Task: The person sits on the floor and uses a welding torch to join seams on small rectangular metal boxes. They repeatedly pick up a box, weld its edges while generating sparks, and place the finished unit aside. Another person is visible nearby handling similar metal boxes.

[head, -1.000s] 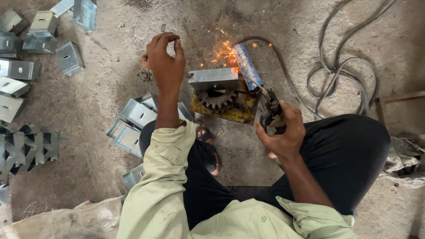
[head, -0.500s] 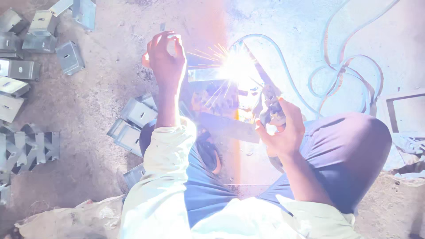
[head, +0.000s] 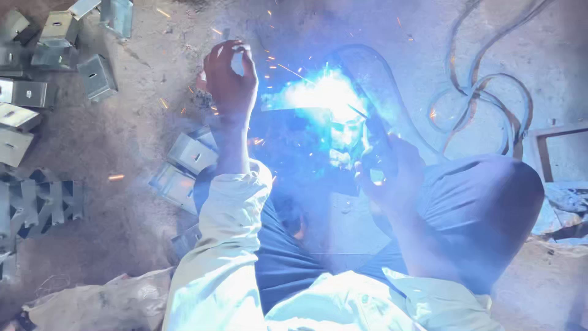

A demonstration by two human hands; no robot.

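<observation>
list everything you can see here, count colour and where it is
welding arc: one, white-blue glare with orange sparks, centre, hiding the workpiece under it
electrode holder: one, dark, in the right hand, tip toward the arc
metal brackets: about eight, grey, scattered at upper left
bent brackets: about three, grey, on the floor by the left forearm
folded metal pieces: a row, count unclear, dark grey, left edge
cables: several loops, grey, upper right
metal frame: one, rusty, right edge
sack: one, pale, bottom left
floor: dusty concrete
left hand: raised beside the arc, fingers curled, whether it holds anything is unclear
right hand: gripping the holder
</observation>
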